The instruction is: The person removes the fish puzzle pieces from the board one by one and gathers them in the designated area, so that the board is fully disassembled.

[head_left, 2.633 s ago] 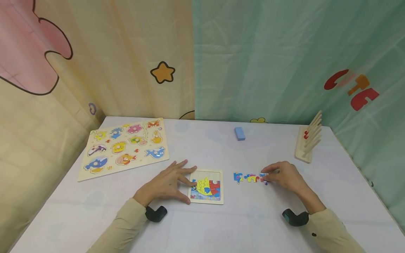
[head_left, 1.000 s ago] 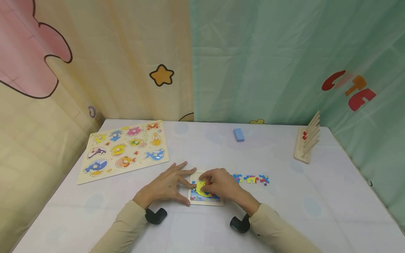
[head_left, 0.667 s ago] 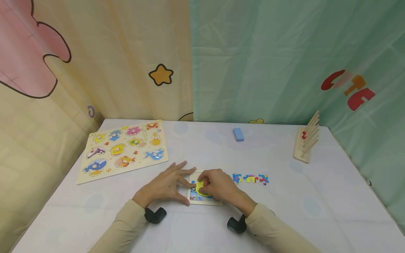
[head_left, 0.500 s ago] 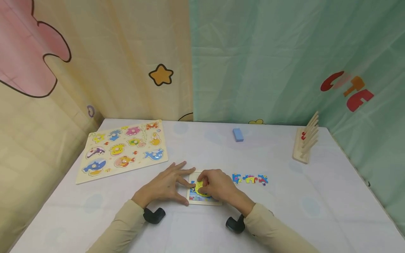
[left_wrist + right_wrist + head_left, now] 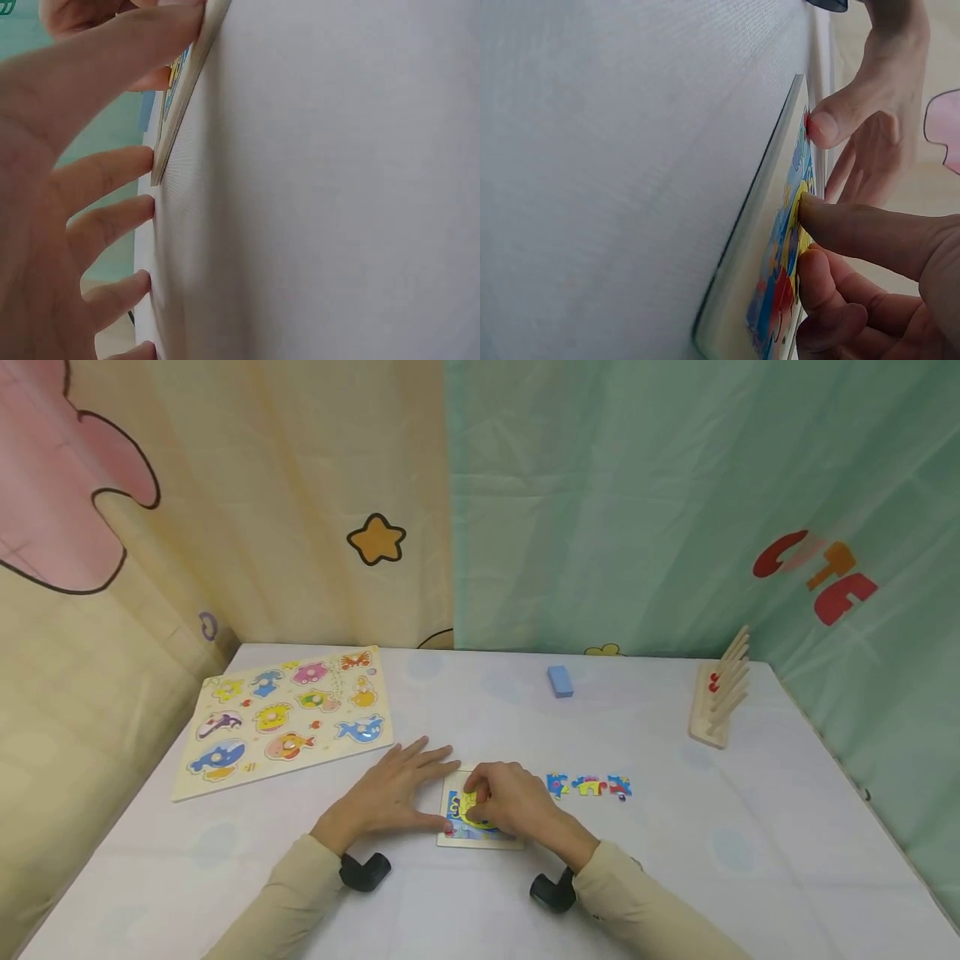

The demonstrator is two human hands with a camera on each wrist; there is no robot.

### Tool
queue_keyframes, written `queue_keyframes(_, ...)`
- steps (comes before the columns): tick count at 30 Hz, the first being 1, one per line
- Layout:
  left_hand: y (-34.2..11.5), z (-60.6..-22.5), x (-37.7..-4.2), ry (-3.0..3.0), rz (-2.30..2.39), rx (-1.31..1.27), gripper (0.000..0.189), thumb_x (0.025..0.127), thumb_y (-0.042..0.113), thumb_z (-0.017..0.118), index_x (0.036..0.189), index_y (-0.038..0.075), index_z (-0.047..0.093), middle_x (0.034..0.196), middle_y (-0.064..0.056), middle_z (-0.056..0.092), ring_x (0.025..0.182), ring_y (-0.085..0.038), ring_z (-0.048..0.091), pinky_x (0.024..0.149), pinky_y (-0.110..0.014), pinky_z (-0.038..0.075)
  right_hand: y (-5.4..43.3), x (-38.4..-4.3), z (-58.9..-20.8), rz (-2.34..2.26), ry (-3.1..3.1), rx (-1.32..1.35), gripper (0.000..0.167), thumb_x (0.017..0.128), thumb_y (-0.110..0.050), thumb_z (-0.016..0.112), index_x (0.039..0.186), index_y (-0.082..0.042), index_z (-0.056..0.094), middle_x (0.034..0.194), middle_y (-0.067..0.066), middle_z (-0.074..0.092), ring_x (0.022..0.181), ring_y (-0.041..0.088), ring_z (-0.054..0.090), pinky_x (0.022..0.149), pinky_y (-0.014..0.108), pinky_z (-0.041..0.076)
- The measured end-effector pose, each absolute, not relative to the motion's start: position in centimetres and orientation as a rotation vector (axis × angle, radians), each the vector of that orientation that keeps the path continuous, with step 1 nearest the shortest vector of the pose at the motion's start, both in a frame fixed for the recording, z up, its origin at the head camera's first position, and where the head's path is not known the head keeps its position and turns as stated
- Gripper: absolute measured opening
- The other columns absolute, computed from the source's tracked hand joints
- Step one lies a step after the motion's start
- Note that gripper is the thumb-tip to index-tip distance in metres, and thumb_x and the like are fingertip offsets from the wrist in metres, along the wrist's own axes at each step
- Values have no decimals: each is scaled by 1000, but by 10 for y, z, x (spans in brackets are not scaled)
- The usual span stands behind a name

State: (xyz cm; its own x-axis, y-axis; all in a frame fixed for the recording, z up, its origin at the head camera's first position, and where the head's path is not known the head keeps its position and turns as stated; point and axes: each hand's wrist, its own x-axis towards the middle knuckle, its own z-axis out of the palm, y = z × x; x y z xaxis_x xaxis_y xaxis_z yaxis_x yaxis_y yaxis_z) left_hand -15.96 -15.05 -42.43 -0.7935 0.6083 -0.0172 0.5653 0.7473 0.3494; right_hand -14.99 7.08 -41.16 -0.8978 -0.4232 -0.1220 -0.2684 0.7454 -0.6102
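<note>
A small jigsaw puzzle tray with a yellow, red and blue fish picture lies between both hands. My left hand spreads its fingers at the tray's left side. Its thumb presses on the near left corner, while the index fingertip is at the far end of that edge. Over the middle of the picture, my right hand pinches a yellow puzzle piece between thumb and index finger. That hand hides much of the picture's right part in the head view. Three loose puzzle pieces lie in a row to its right.
A large sea-animal knob puzzle board lies at the left. Toward the back sits a blue block. At the right stands a wooden base with slanting pegs and red beads. Curtains hang behind the white-covered table.
My right hand has gone from the loose pieces over to the tray, leaving a third piece in the row. My left index finger has drawn off the picture to the tray's far left corner.
</note>
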Motion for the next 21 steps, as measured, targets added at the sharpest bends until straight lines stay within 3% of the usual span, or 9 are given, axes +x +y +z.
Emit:
queue_keyframes(12, -145, -421, -157, 2811, 492, 878, 84, 75, 67, 72, 144, 23, 53, 156, 0, 38, 148, -34, 19, 116, -62, 15, 71, -153, -411, -886, 2680, -547, 26, 77, -16, 82, 100, -12, 70, 69, -9, 56, 58, 7, 50, 52, 24, 41)
queue_keyframes(21, -142, -419, -158, 2791, 478, 813, 84, 72, 66, 75, 143, 24, 54, 156, 1, 38, 148, -34, 17, 116, -63, 13, 72, -152, -412, -990, 2641, -645, 27, 76, -9, 83, 90, -18, 62, 69, -8, 55, 60, 8, 50, 54, 24, 41)
